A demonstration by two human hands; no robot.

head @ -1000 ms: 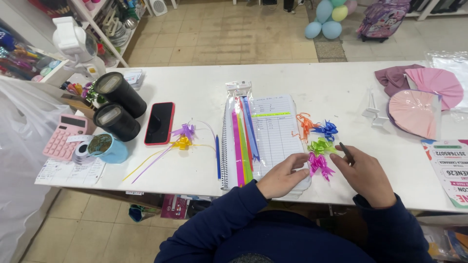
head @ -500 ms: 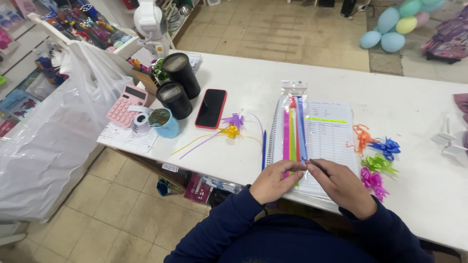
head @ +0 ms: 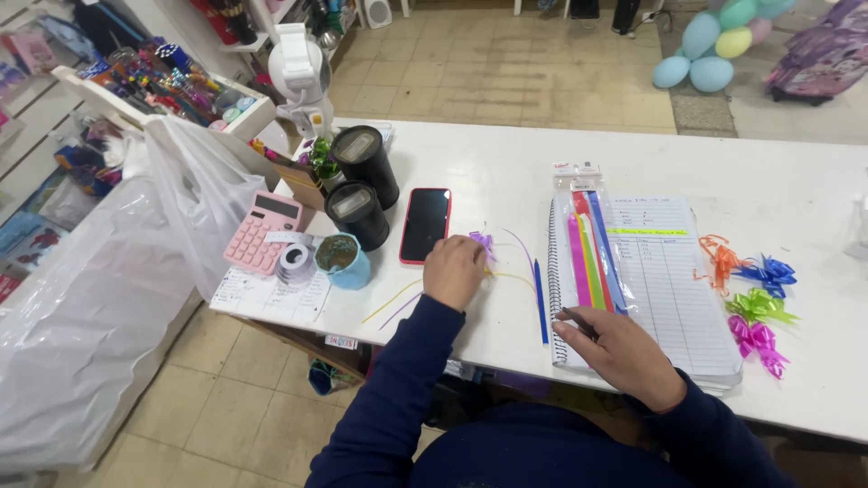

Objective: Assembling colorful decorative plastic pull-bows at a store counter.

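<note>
Left hand (head: 455,270) curled, knuckles up, fingers closed over a small purple ribbon bow (head: 483,242) on the white table (head: 506,163); bow peeking out past the fingertips, thin purple and yellow ribbon tails (head: 398,305) trailing from under the hand toward the table's near edge. Right hand (head: 624,354) resting on the lower left corner of a spiral notebook (head: 674,289), fingers closed around a slim dark object (head: 573,316); too small to tell what kind.

Lying lengthwise on the notebook's left side, a clear packet of coloured ribbon strips (head: 589,248) in red, yellow, green and blue. Just left of the notebook's spiral, a blue pen (head: 539,298) on the bare table. Right of the notebook, four finished bows in a loose cluster: orange (head: 721,258), blue (head: 768,273), green (head: 758,307) and pink (head: 759,340).

Just beside the left hand, a phone (head: 425,224) in a red case, screen dark. Further left, two black cylindrical tins (head: 362,185) side by side, a blue cup (head: 343,259), a roll of tape (head: 295,262) and a pink calculator (head: 262,232) near the table's left end.

Against that end of the table, a large white plastic bag (head: 99,298). Behind it, shelves (head: 154,86) crowded with small colourful goods. Tan tiled floor (head: 506,63) beyond the table, with a bunch of pastel balloons (head: 710,45) at the far side of the room. Dark blue sleeves on both arms.
</note>
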